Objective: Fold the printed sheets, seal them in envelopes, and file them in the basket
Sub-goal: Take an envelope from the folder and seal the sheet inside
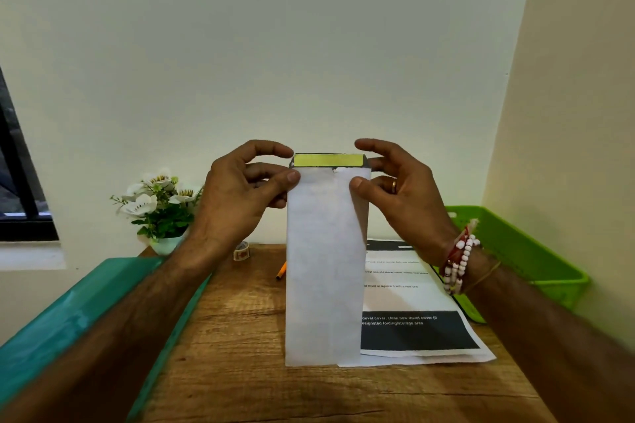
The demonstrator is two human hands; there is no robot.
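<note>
The white envelope (323, 268) stands upright and lengthwise at the centre of the view, its open flap at the top showing a yellow adhesive strip (328, 160). Whether its lower end touches the tabletop (240, 336) cannot be told.

The left hand (240, 196) pinches the envelope's upper left edge, thumb on the front and fingers curled behind, with the index finger arched up toward the flap's left corner. The right hand (398, 192) pinches the upper right edge the same way, its index finger lifted above the flap's right corner. It wears a ring (394, 186), and beaded bracelets (458, 261) circle that wrist.

Right of the envelope and partly behind it, printed sheets (419, 302) lie flat. Further right sits the green basket (515, 251). Just left of the envelope lies a pencil (281, 272), then a tape roll (241, 250), then a potted flower (161, 203).
</note>
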